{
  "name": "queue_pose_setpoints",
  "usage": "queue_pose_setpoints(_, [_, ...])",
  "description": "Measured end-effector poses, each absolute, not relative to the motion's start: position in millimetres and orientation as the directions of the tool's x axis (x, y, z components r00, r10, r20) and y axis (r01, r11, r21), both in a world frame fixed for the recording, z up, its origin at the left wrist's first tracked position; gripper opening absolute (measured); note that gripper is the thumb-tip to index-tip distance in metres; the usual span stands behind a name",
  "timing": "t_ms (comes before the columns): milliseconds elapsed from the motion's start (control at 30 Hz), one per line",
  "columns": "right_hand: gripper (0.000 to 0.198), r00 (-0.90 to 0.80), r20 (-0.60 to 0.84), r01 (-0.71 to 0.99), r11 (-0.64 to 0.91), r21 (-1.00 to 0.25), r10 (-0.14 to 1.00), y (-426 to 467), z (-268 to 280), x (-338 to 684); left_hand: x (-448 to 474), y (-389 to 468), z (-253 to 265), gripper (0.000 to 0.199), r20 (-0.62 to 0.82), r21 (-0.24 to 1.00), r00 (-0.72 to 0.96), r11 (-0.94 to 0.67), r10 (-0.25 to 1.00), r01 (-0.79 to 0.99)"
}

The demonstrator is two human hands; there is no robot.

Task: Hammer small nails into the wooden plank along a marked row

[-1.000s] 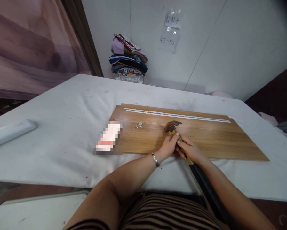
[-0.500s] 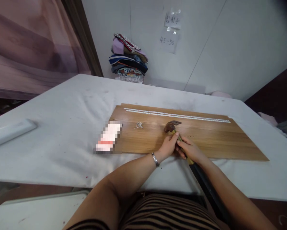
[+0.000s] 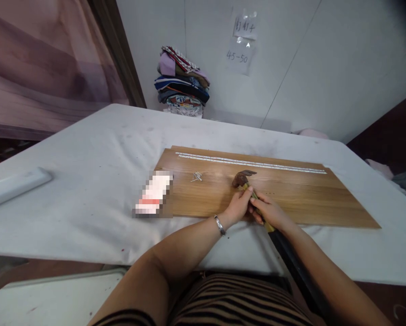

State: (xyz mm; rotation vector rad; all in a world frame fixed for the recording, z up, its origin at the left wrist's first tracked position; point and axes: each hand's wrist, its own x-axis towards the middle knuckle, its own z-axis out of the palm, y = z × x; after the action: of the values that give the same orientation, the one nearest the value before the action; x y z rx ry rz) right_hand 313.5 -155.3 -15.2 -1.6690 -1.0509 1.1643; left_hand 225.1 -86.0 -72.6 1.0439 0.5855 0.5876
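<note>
Head view: a claw hammer (image 3: 276,240) was observed in the grasp of both bare hands, slanted from the lower right up toward the middle of a wooden board (image 3: 325,203). Its head was positioned over the board, with the claw directed to the right and the blunt striking end to the left and downward. Brown, rust-like discolouration was noted across the head, with a dull and uneven finish. Below it, the shaft was found to be yellowish, with a brighter yellow section exposed beneath the hands; the remainder was covered by a long black grip, extended down beside the right forearm. Whether the board was touched by the head could not be established from this angle.

The upper shaft was gripped by the left hand (image 3: 238,206), its fingers curled closed and its thumb laid against the shaft. The same section was enclosed by the fingers of the right hand (image 3: 272,210), placed just beside the left. A silver-coloured bracelet (image 3: 220,225) was worn on the left wrist.

Loose nails (image 3: 196,176) were recorded on the board, left of the hammer head. Two printed strips (image 3: 250,161) were laid lengthwise near the far edge. Small dark marks (image 3: 269,193) were noted just beyond the right hand. The board was supported by a white-covered table (image 3: 87,181).
</note>
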Motion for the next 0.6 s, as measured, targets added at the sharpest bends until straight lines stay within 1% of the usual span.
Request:
queue_pose_setpoints(100, [0.028,0.212,-0.275,0.165,-0.312,-0.936,0.938,-154.1,-15.6,313.8,225.4,-86.4,-72.3,0.061,-0.149,0.904,0.706,0.384,0.692,-0.186])
queue_pose_setpoints(300, [0.028,0.22,-0.226,0.173,-0.266,-0.948,0.949,-157.7,-21.8,315.2,223.8,-87.6,-70.3,0.059,-0.147,0.916,0.719,0.368,0.679,-0.161])
queue_pose_setpoints(433, [0.027,0.205,-0.252,0.193,-0.292,-0.937,0.946,-155.3,-17.7,315.9,225.0,-85.5,-72.1,0.061,-0.158,0.914,0.72,0.376,0.675,-0.151])
queue_pose_setpoints(600, [0.026,0.214,-0.254,0.174,-0.293,-0.94,0.943,-155.3,-17.5,315.0,225.7,-86.1,-73.8,0.061,-0.145,0.917,0.711,0.364,0.688,-0.165])
